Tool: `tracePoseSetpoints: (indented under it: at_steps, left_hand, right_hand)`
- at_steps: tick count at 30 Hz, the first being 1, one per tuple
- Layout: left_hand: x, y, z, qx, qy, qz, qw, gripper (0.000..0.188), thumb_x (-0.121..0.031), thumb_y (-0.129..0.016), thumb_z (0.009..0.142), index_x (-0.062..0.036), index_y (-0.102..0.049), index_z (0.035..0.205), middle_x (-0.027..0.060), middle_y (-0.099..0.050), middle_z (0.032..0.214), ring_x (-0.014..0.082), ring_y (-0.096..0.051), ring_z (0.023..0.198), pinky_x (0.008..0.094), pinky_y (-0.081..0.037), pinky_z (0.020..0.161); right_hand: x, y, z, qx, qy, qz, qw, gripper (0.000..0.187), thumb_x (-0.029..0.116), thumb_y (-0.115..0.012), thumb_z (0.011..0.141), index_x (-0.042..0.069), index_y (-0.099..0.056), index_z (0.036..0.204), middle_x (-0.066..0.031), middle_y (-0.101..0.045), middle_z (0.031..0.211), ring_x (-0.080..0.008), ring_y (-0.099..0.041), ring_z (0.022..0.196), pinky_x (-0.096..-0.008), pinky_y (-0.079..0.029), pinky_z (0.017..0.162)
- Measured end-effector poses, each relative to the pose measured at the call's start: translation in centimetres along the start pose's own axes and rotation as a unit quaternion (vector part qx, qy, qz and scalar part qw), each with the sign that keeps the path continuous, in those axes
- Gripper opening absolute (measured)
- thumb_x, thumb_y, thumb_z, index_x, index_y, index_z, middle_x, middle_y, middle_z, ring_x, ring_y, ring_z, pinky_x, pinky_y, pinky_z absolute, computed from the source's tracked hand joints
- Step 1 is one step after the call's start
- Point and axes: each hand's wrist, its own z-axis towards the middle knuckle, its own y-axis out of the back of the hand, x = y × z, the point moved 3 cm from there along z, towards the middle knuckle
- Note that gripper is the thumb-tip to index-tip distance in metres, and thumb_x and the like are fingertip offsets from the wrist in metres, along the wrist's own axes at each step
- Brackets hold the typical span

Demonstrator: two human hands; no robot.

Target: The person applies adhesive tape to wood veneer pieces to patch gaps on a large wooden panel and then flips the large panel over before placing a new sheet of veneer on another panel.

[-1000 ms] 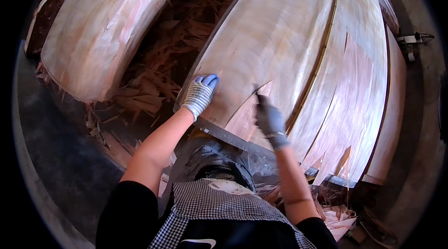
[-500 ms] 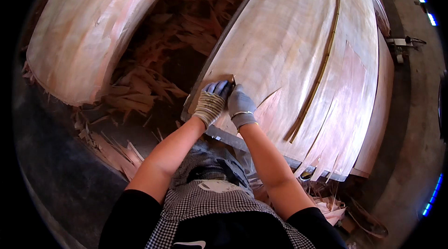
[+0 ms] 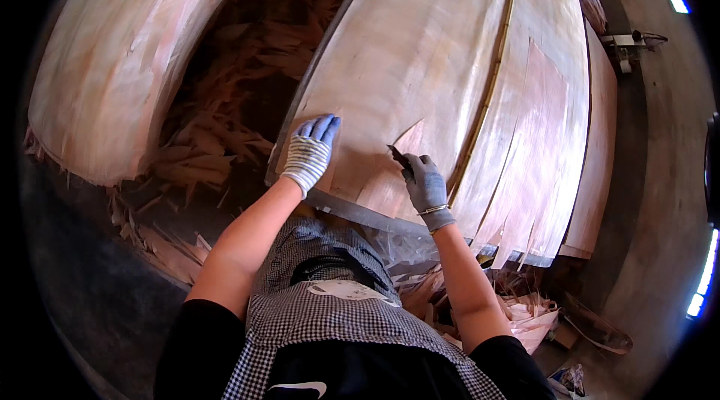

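Observation:
My left hand (image 3: 311, 151), in a striped glove with bluish fingers, lies flat on the near left part of a pale wood veneer stack (image 3: 397, 55), fingers stretched out. To its right, my right hand (image 3: 426, 188) in a grey glove grips a dark, thin-bladed knife (image 3: 400, 157). The blade points up and left, close over the veneer; whether it touches cannot be seen. Beside the knife is a pointed, pinkish veneer piece (image 3: 409, 137) on the sheet. Most of the knife's handle is hidden in my fingers.
A long bamboo stick (image 3: 496, 73) runs lengthwise over the veneer. Split pinkish veneer (image 3: 536, 111) lies right of it. Another veneer stack (image 3: 112, 77) stands at left, with heaped scraps (image 3: 202, 148) in the gap. More scraps (image 3: 525, 314) lie at the near right.
My hands were close together at the sheet's near left; now they are apart. The right has moved right with the knife, and the left has flattened onto the veneer. The view has shifted slightly.

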Motion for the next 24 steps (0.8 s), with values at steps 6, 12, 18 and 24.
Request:
tracePoseSetpoints:
  at_steps: [6, 12, 18, 24]
  left_hand:
    - [-0.4, -0.1, 0.2, -0.002, -0.011, 0.051, 0.999, 0.046, -0.006, -0.05, 0.082, -0.0099, -0.053, 0.128, 0.0075, -0.052, 0.131, 0.027, -0.052, 0.113, 0.0415, -0.042, 0.097]
    - [-0.6, -0.6, 0.2, -0.002, -0.019, 0.123, 0.992, 0.042, -0.007, -0.05, 0.083, -0.0107, -0.055, 0.125, 0.0072, -0.053, 0.13, 0.0266, -0.053, 0.113, 0.0415, -0.042, 0.098]
    - [-0.2, -0.9, 0.2, -0.002, -0.05, 0.159, 0.986, 0.045, -0.008, -0.048, 0.084, -0.0109, -0.052, 0.129, 0.0066, -0.052, 0.133, 0.0244, -0.049, 0.121, 0.0417, -0.038, 0.102]
    - [-0.7, -0.5, 0.8, 0.03, -0.049, 0.265, 0.962, 0.053, -0.009, -0.049, 0.084, -0.0114, -0.045, 0.136, 0.0075, -0.049, 0.137, 0.0258, -0.046, 0.125, 0.0435, -0.035, 0.104]
  right_hand:
    - [-0.4, -1.5, 0.4, -0.021, 0.021, -0.042, 0.999, 0.029, 0.024, -0.072, 0.076, 0.011, -0.061, 0.1, -0.0102, -0.064, 0.086, -0.034, -0.062, 0.084, -0.0426, -0.049, 0.071]
    - [-4.9, 2.2, -4.3, -0.149, -0.007, 0.077, 0.986, 0.031, 0.02, -0.073, 0.075, 0.011, -0.063, 0.102, -0.0131, -0.061, 0.095, -0.0329, -0.059, 0.088, -0.0438, -0.048, 0.074]
    - [-11.1, 1.3, -20.6, -0.101, 0.008, 0.151, 0.983, 0.021, 0.015, -0.065, 0.082, 0.009, -0.061, 0.102, -0.0163, -0.061, 0.087, -0.0365, -0.062, 0.072, -0.0431, -0.049, 0.061]
    - [-18.6, -15.9, -32.4, 0.172, -0.374, 0.264, 0.872, 0.023, 0.024, -0.059, 0.084, 0.006, -0.069, 0.096, -0.0184, -0.067, 0.086, -0.031, -0.066, 0.081, -0.0392, -0.052, 0.069]
